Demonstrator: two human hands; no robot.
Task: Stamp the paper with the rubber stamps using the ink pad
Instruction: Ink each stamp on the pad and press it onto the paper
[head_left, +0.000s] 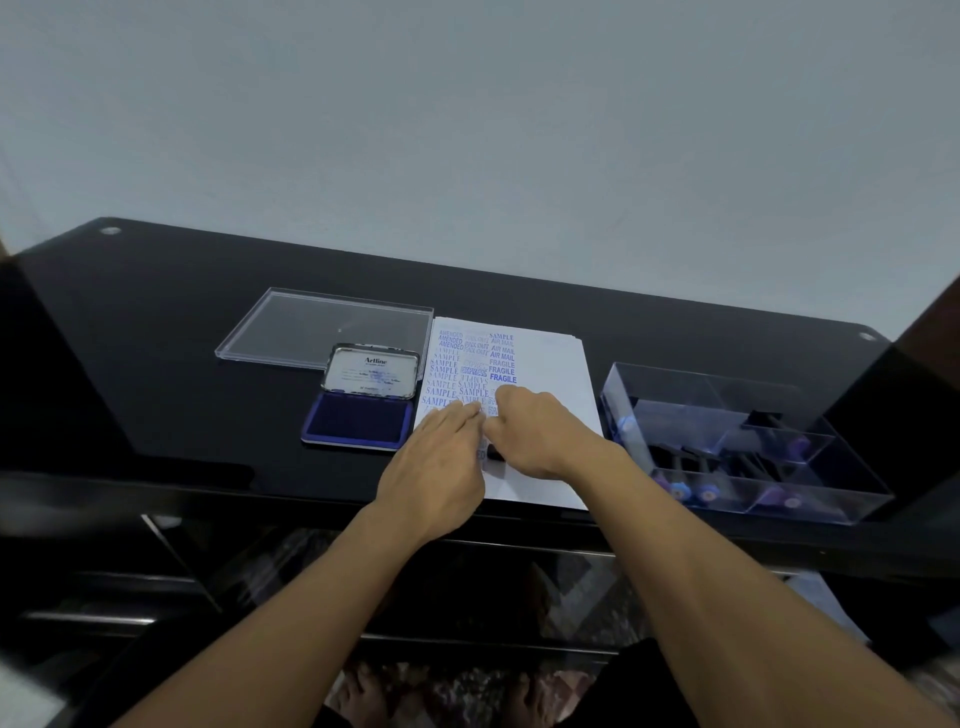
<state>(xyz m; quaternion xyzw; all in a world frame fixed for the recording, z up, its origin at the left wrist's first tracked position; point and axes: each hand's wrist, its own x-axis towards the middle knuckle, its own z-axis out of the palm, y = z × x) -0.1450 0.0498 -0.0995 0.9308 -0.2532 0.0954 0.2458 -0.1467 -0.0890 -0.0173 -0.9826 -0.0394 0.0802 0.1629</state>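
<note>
A white paper (550, 374) lies on the black table, its left half covered with blue stamped words such as SAMPLE, AIR MAIL and FRAGILE. My left hand (441, 457) rests flat on the paper's lower left, fingers together. My right hand (540, 436) is closed over a dark rubber stamp (496, 457) and presses it onto the paper; only a small dark bit of the stamp shows under the palm. The open ink pad (358, 421), blue with its metal lid raised, sits just left of the paper.
A clear plastic lid (322, 327) lies behind the ink pad. A clear compartment box (831, 467) with several stamps stands right of the paper. The black glass table (156, 338) ends at a front edge under my wrists, with a wall behind.
</note>
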